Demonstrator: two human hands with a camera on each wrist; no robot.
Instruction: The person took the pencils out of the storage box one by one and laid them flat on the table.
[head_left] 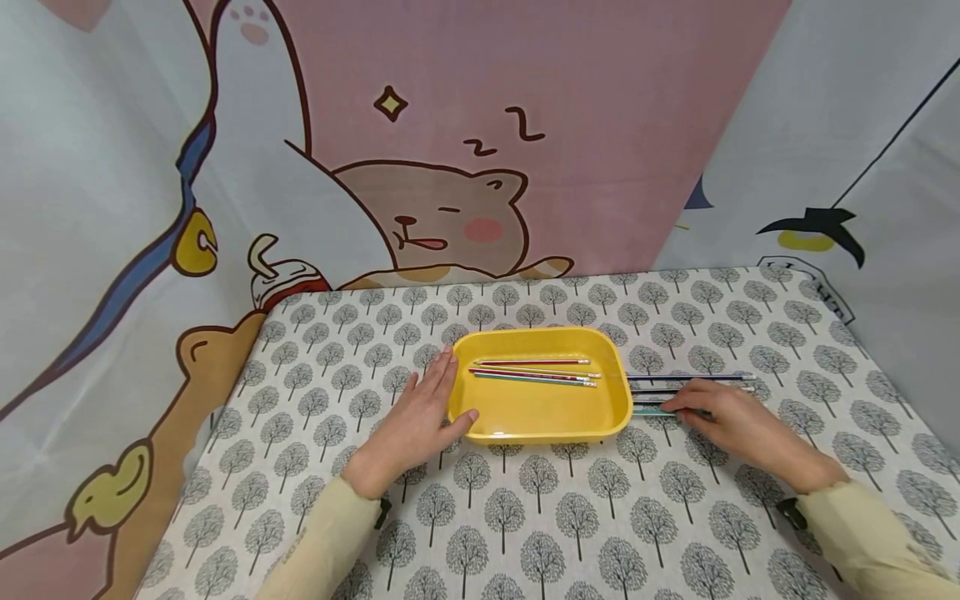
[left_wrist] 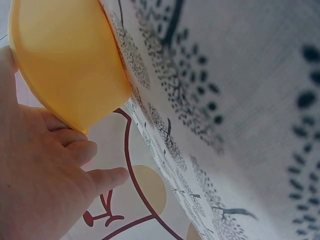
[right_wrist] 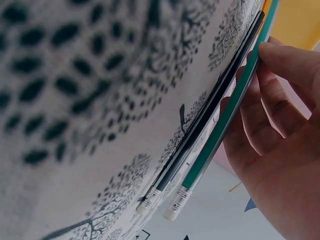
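Note:
My left hand (head_left: 412,423) rests along the left side of a yellow plastic tray (head_left: 540,437), its fingers fairly straight at the rim and the thumb by the near corner. Several pencils (head_left: 531,373), red, yellowish and teal, lie inside the tray. To the right of it, my right hand (head_left: 723,418) pinches a green pencil (right_wrist: 215,130) between thumb and fingers; its white eraser end points away from the tray. Beside that pencil lies a dark pencil (right_wrist: 200,122), also with a white eraser. A dark blue pencil (head_left: 697,377) lies farther back, partly parallel to these.
A white cloth (head_left: 540,517) printed with grey trees covers the table. Behind and at the left hangs a curtain (head_left: 600,150) with cartoon animals. The tray's right wall stands close to the tips of the loose pencils.

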